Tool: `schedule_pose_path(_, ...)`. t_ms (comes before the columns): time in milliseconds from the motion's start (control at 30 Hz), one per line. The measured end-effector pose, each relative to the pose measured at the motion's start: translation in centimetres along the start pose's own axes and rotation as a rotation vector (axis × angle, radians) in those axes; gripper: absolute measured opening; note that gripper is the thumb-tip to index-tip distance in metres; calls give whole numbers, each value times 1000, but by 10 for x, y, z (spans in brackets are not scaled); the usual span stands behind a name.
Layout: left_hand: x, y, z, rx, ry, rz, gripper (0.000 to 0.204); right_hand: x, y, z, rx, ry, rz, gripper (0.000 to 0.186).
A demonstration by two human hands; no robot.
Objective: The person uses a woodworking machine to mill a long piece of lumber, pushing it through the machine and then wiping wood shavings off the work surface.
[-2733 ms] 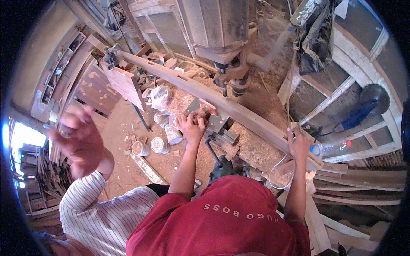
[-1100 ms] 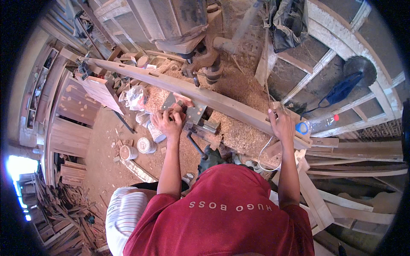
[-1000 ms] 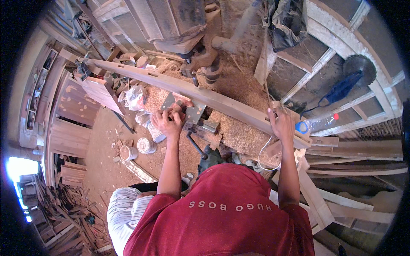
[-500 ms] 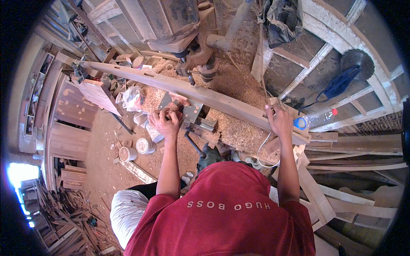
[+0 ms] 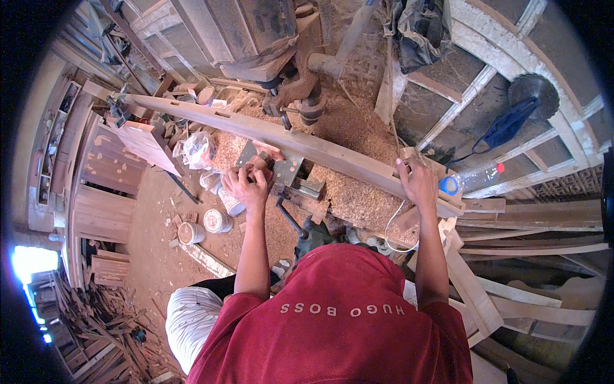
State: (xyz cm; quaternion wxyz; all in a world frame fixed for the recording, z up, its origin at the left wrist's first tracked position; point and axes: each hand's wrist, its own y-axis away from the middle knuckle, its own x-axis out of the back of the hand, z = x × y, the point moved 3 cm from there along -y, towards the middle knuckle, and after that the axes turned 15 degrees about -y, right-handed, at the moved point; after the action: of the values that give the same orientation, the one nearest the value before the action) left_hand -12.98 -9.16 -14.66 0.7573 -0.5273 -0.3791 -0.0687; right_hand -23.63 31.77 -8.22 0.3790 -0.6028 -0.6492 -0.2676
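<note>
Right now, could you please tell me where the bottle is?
In the head view, the bottle lies toward the right, by the beam and right of the right hand.

A reddish-brown piece (image 5: 261,162) is clasped by the curled left hand (image 5: 247,185) beside a dark metal plate (image 5: 290,168), while the right-hand end of a long wooden beam (image 5: 320,147) is touched by the right hand (image 5: 419,182) (its fingertips are partly hidden). A dusty machine (image 5: 240,35) is set beyond the beam. Wood shavings (image 5: 353,201) are heaped on both sides, and a clear bottle (image 5: 476,180) is laid near the right hand. Two pale tubs (image 5: 217,221) are placed on the floor (image 5: 150,205).
</note>
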Motion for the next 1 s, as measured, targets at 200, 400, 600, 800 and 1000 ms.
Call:
schedule_pose_path(200,3,-2,1,14,17,-21,14,-1,0,1,7,-3,-7,45)
schedule_pose_path(400,3,-1,1,15,18,-26,15,-6,-2,6,0,20,-11,48)
schedule_pose_path(600,6,-8,-1,50,-12,-86,25,-6,-1,4,22,-3,-27,49)
schedule_pose_path(800,46,-96,35,186,407,-60,23,-6,-2,6,41,21,-14,50)
schedule_pose_path(1000,90,-218,88,53,789,172,42,-15,-1,12,4,9,20,45)
